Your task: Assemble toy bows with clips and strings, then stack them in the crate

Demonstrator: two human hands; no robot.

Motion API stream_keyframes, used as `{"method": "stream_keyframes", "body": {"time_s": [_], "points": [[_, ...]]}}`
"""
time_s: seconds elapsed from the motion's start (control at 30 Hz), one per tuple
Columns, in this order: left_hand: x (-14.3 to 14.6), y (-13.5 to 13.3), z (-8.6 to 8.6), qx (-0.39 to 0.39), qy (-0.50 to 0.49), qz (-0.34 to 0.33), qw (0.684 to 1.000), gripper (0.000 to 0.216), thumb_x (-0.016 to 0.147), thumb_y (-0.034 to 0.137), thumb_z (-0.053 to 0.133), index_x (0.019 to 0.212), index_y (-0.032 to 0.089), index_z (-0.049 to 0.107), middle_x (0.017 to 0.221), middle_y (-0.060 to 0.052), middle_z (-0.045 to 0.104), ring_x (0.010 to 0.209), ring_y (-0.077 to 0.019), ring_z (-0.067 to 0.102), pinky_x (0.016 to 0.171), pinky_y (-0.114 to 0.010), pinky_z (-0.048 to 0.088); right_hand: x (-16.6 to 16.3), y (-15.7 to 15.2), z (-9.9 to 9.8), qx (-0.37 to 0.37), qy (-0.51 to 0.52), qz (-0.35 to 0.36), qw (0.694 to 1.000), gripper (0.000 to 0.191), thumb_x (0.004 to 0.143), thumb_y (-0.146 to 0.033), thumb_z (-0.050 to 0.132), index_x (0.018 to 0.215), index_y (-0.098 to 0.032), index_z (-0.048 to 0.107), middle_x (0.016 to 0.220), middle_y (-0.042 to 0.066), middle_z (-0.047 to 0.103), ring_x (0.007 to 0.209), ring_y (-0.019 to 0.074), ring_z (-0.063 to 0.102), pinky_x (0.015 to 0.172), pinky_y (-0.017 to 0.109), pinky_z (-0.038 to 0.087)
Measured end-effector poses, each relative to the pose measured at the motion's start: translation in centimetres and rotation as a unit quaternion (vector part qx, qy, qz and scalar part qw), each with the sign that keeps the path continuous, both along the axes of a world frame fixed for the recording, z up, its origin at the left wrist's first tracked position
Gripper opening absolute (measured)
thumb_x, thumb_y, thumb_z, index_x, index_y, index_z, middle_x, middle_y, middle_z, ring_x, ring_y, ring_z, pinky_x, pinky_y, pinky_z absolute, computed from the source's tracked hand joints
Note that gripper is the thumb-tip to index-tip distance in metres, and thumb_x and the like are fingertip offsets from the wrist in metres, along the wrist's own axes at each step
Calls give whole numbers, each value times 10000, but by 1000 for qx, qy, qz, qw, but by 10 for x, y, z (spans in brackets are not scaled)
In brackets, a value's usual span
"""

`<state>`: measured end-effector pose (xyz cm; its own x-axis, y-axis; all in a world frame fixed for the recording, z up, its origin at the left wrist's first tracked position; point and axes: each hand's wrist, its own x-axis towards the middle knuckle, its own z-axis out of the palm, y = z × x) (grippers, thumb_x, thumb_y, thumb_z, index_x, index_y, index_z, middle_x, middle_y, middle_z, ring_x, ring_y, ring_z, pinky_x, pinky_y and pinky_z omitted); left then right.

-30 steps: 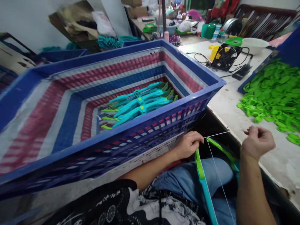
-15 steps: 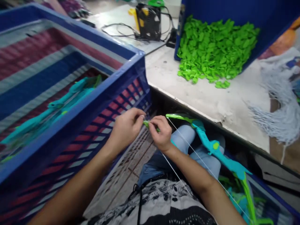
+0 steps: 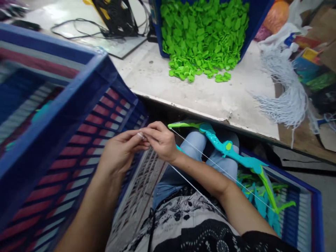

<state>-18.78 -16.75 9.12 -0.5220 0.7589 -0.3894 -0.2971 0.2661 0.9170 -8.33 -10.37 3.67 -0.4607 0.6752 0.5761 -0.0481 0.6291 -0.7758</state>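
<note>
My left hand [image 3: 118,150] is closed in a pinch, with a short bit of white string [image 3: 141,135] at its fingertips. Pressed against it, my right hand [image 3: 164,141] is closed too; its fingers hide what they hold. Across my thighs, beyond the right forearm, lies a turquoise and green toy bow [image 3: 240,159] with a thin white bowstring [image 3: 204,155]. A second white cord [image 3: 193,185] runs below the right forearm toward my waist. A bit of turquoise plastic [image 3: 180,149] shows beside the right wrist.
A blue crate [image 3: 102,84] lined with striped cloth stands on the left. On the table [image 3: 210,101] a blue bin spills small green pieces [image 3: 204,38], near a bundle of white strings [image 3: 286,94]. Another blue crate [image 3: 315,210] at lower right holds turquoise and green parts.
The view has shifted right. Both hands have come tighter together, and the green piece seen between them before is now hidden. The bow still lies across the thighs.
</note>
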Motion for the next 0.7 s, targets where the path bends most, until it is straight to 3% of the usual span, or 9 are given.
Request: {"method": "stream_keyframes", "body": {"time_s": [0.17,0.4,0.57,0.7], "points": [[10,8,1,22,-28,44,998,239,532,264,752,678,137,613,548,17,626,457,-101,581,457,-199,490,2,4,5,-15,16,-11,1000,246,949,-216,472,1131,-218,638,904,43,621,845,135,604,806,273,524],[10,13,1,58,-113,90,988,172,479,215,682,533,140,537,534,28,598,514,-101,572,541,-229,503,8,14,15,56,-32,16,998,183,939,-239,513,904,-205,689,882,66,637,841,171,597,765,320,518],[11,7,0,65,-76,38,994,188,494,225,753,621,124,659,647,-10,667,624,-130,620,673,-288,549,15,23,22,126,-124,15,984,212,934,-216,484,839,-200,672,852,69,631,799,175,572,733,316,486],[13,4,-2,66,7,-6,998,273,547,303,798,722,128,683,660,-12,671,604,-127,614,634,-269,541,18,24,21,172,-111,-7,979,203,919,-189,487,789,-187,643,821,72,630,780,181,554,718,323,464]]}}
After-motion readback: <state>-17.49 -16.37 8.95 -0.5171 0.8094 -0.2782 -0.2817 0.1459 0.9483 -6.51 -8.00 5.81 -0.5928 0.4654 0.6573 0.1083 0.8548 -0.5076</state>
